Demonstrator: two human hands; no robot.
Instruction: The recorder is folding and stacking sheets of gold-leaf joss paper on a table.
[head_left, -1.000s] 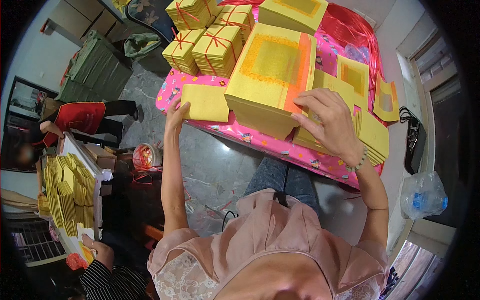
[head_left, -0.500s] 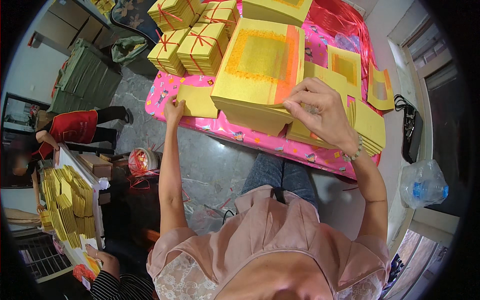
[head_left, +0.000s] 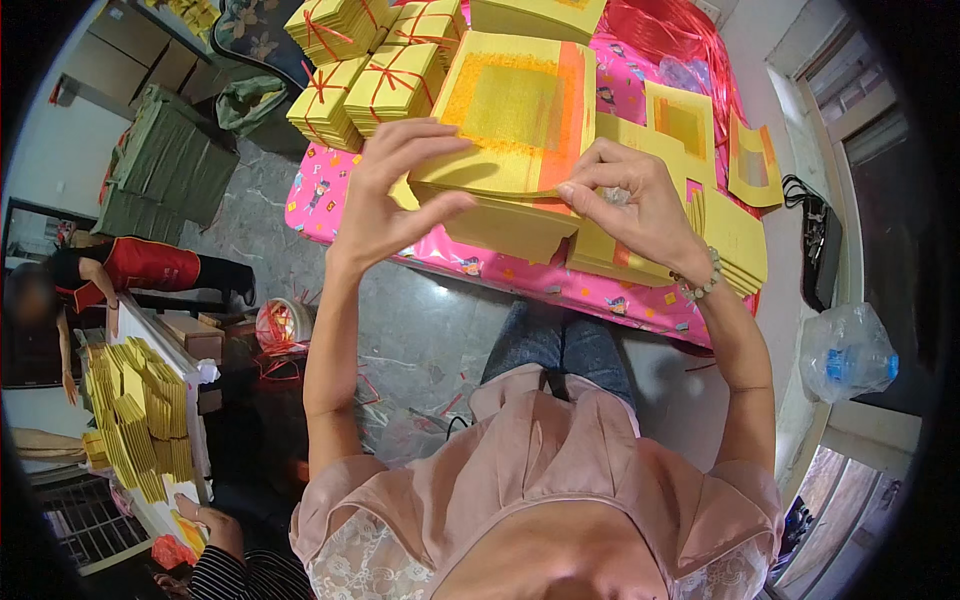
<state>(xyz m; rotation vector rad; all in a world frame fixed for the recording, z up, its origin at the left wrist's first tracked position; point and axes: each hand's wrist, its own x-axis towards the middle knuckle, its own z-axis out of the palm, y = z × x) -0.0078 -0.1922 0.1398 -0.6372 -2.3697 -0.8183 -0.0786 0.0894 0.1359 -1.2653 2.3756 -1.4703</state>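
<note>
A tall stack of yellow paper sheets (head_left: 500, 225) stands at the table's near edge. Its top sheet (head_left: 510, 110) carries a gold patch and an orange band. At the front right corner my right hand (head_left: 640, 200) pinches that top sheet between thumb and fingers, and the corner is slightly raised. My left hand (head_left: 395, 190) is by the front left corner, its thumb and fingers spread apart. No sheet is visibly gripped in it. The left hand largely hides the yellow paper lying on the table behind it.
Red-tied yellow paper bundles (head_left: 395, 85) sit at the back left of the pink tablecloth (head_left: 480, 260). More paper stacks (head_left: 730, 240) lie on the right, near red ribbon (head_left: 670, 35). Across the floor, a person in a red vest (head_left: 150, 275) stands by another table holding paper stacks (head_left: 135, 410).
My left hand has moved from the small yellow paper on the left to the stack's front left corner and spread. The right hand keeps its pinch. The other person's hand has left the paper.
</note>
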